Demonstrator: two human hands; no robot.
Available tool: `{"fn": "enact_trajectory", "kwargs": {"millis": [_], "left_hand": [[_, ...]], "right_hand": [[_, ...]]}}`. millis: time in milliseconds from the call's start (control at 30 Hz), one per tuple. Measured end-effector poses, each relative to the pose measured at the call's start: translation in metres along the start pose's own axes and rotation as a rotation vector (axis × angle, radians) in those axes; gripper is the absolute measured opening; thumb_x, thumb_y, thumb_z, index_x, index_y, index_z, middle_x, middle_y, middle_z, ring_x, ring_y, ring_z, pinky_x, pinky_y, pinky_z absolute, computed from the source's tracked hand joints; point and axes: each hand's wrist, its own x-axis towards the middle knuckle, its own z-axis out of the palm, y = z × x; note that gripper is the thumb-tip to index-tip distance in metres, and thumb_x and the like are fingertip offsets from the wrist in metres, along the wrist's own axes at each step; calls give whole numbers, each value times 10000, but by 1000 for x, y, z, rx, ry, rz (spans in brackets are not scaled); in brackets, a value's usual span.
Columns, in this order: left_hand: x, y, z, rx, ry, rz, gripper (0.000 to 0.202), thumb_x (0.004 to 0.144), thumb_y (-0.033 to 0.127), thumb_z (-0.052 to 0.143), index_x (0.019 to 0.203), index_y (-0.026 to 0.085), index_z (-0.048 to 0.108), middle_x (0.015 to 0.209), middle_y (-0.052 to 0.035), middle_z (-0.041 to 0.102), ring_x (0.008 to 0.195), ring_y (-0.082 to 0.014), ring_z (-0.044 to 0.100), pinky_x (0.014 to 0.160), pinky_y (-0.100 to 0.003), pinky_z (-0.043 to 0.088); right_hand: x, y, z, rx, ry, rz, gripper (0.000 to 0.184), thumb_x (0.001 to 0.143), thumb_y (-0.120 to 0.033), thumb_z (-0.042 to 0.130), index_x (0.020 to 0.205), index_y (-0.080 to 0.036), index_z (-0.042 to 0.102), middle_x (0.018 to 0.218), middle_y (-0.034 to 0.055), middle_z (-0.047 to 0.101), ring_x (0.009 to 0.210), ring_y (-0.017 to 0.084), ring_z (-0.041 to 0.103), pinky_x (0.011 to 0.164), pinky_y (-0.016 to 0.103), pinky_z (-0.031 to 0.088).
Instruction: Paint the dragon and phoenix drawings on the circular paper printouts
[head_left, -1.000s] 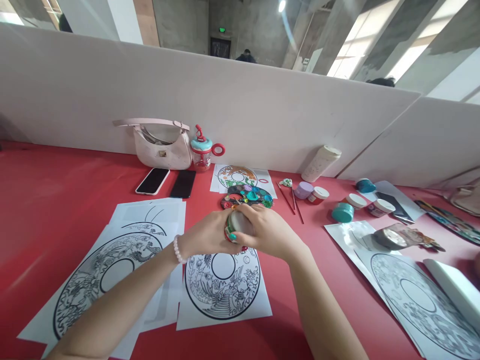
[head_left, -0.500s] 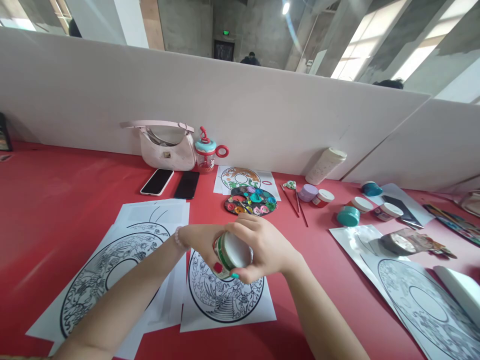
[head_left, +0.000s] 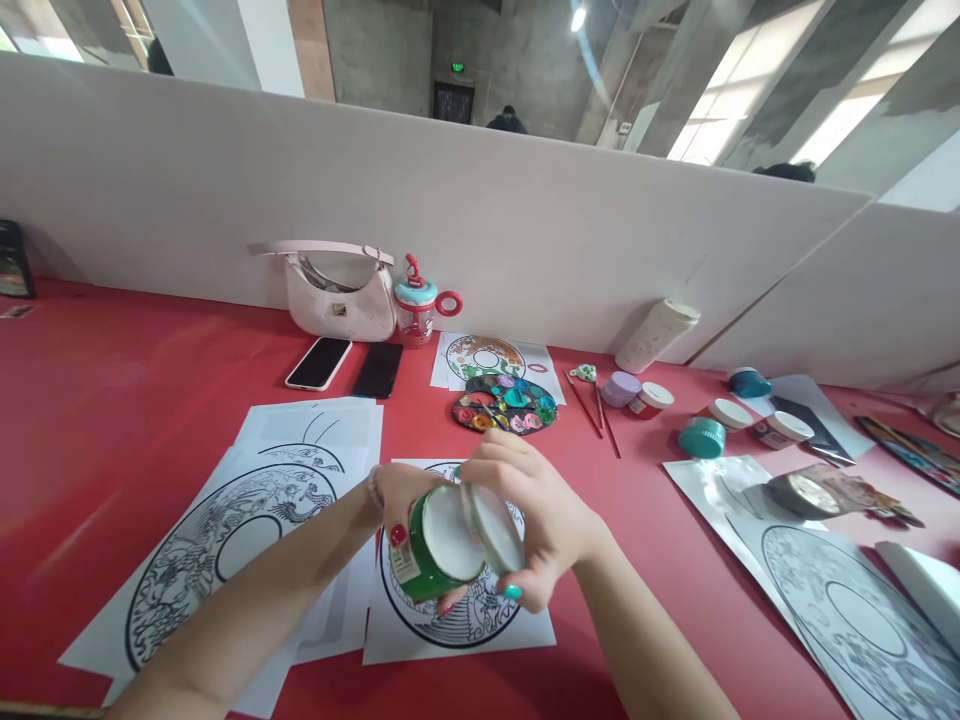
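Observation:
My left hand (head_left: 405, 498) is wrapped round a green paint jar (head_left: 431, 565), tilted so that its wide mouth faces up and to the right. A whitish surface shows at that mouth. Between the thumb and fingers of my right hand (head_left: 544, 510) is the jar's round white lid (head_left: 496, 530), held off the jar at its right side. Beneath both hands lies a sheet with a ring-shaped line drawing (head_left: 480, 625), partly covered by them. Just beyond my right hand is a paint palette (head_left: 459, 412) with many colours in its wells.
Left of my hands is a stack of printed sheets (head_left: 247, 425). Two phones (head_left: 319, 363), a pink handbag (head_left: 341, 310) and a drinking cup (head_left: 416, 318) stand near the partition. Brushes (head_left: 589, 405), several paint jars (head_left: 702, 438), a bottle (head_left: 656, 337) and a tape roll (head_left: 799, 495) are at the right.
The lid has come away from the jar's mouth, carried right by my right hand. The jar has tilted further and its green side now shows. The view has shifted slightly.

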Motion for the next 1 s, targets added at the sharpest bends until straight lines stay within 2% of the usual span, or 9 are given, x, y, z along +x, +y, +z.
{"fn": "enact_trajectory", "kwargs": {"millis": [67,100,200,267,467,567,733,867,1000], "left_hand": [[1,8,2,-138,-288,-21,656,274,453,849,825,149,663,695,-87,654,716,-306,647,607,-360,530],[0,13,3,-195,-292,-32,635,331,406,856,879,154,657,757,-93,671,734,-299,650,663,-373,534],[-2,24,6,-220,-198,-19,697,354,347,886,982,180,633,864,-83,687,824,-277,637,771,-381,522],[-4,27,7,-172,-149,8,776,330,358,899,1032,185,615,884,-77,682,841,-259,624,772,-371,520],[-13,27,5,-74,7,142,722,428,345,886,1054,177,568,939,-86,663,891,-242,614,765,-348,515],[-15,29,4,12,152,159,572,517,321,847,993,172,567,907,-66,651,853,-207,604,761,-322,500],[-13,37,7,209,354,48,295,659,315,751,825,168,556,701,17,540,623,-96,478,560,-215,405],[-15,43,11,233,403,-34,321,666,348,757,802,168,529,701,27,488,620,-94,445,532,-218,361],[-17,48,16,284,433,-117,384,647,373,765,887,162,553,763,-2,557,669,-132,514,567,-242,405]], "right_hand": [[-3,3,-6,52,74,33,586,801,-694,317,1105,-210,444,809,37,504,675,180,453,616,369,420],[-5,5,-10,92,95,70,586,807,-693,348,1137,-215,424,864,49,512,722,189,483,651,382,438],[-13,15,-20,245,131,205,636,768,-682,510,1191,-229,367,1021,87,513,908,230,545,750,408,477],[-18,23,-29,301,150,292,655,736,-650,596,1182,-245,338,1100,107,507,1018,257,547,796,423,485],[-32,41,-55,217,201,499,592,694,-534,713,1039,-272,309,1138,103,530,1083,255,537,833,424,487],[-33,40,-59,206,145,503,600,692,-532,718,1057,-266,323,1122,98,543,1068,254,546,849,429,487],[-24,30,-55,98,-24,450,571,748,-569,652,1132,-215,420,1085,105,557,991,240,585,816,403,513],[-25,27,-54,17,-31,467,635,708,-551,699,1128,-221,357,1071,105,551,988,241,596,800,398,532],[-29,25,-56,-51,-68,501,564,696,-477,724,1033,-224,349,1058,102,528,930,217,596,749,363,542]]}}
